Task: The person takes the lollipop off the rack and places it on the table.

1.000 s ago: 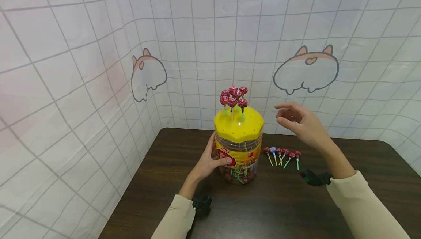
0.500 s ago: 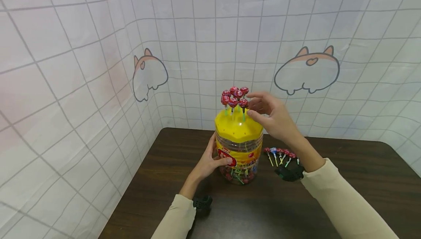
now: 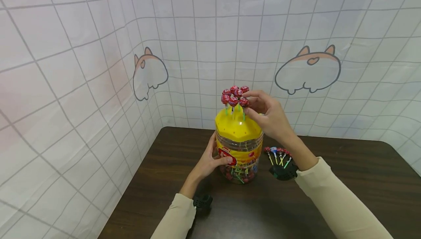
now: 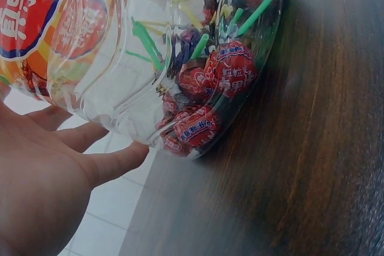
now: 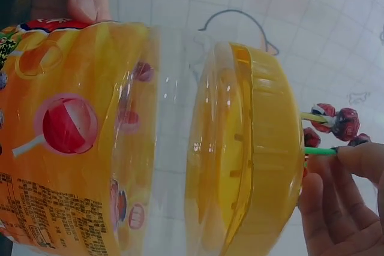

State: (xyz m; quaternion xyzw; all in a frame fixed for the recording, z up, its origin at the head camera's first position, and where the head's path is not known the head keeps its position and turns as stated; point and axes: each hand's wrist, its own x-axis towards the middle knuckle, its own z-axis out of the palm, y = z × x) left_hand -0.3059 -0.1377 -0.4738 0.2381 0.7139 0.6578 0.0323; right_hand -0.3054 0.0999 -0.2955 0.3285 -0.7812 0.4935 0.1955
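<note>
Right fingers [image 3: 258, 94] advanced, pinch lollipop [image 3: 244, 102]; left fingers [image 3: 221, 162] clasp jar [image 3: 243, 155]; tabletop lollipops [image 3: 274, 150]: headcam only.

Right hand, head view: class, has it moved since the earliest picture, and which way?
Yes. The right hand has moved left: its fingers, formerly below the larger printed animal, now lie left of it, at the lollipops.

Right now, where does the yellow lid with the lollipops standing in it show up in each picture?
Head: near the middle, the yellow lid tops the jar.
Left wrist: not in this picture; the jar's lower part fills the upper left instead.
Right wrist: right of centre, turned sideways, just left of the right hand.
Shared landmark: the jar's printed label, visible in all three views.
</note>
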